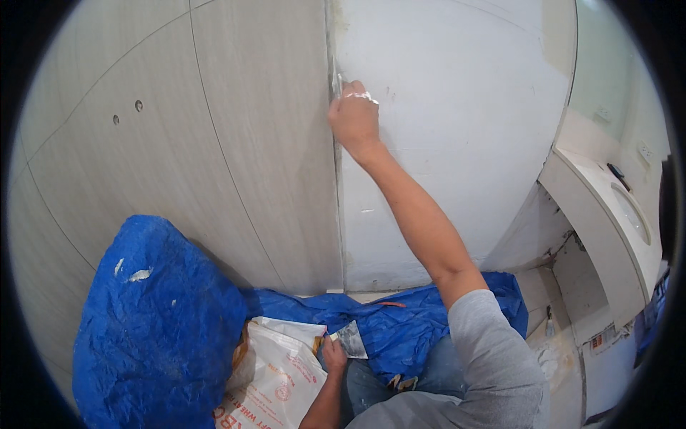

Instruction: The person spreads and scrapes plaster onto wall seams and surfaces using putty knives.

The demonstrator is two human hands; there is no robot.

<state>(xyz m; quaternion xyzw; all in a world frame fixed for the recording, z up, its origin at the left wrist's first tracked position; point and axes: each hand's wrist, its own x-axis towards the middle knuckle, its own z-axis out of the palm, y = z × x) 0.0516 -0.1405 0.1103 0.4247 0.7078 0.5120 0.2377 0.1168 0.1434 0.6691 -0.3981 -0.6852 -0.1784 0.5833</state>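
Note:
My right hand [355, 120] is raised to the seam between the wood-grain panel [264, 107] and the white wall [443, 129]. Its fingers close round a putty knife [338, 77], whose narrow blade lies against the seam; the handle is mostly hidden in the fist. White putty [366, 97] clings beside the knuckles. Low down, near my lap, my left hand [334, 355] grips a wide scraper [351, 340] by its edge. The scraper's flat grey blade is smeared with some pale material.
A blue tarp [157, 322] covers a bulky shape at left, and more blue tarp [421, 322] lies along the wall's foot. A white printed sack [275, 379] sits beside my left forearm. On the right stand a counter with a basin [632, 211] and a small brush-like tool [549, 323].

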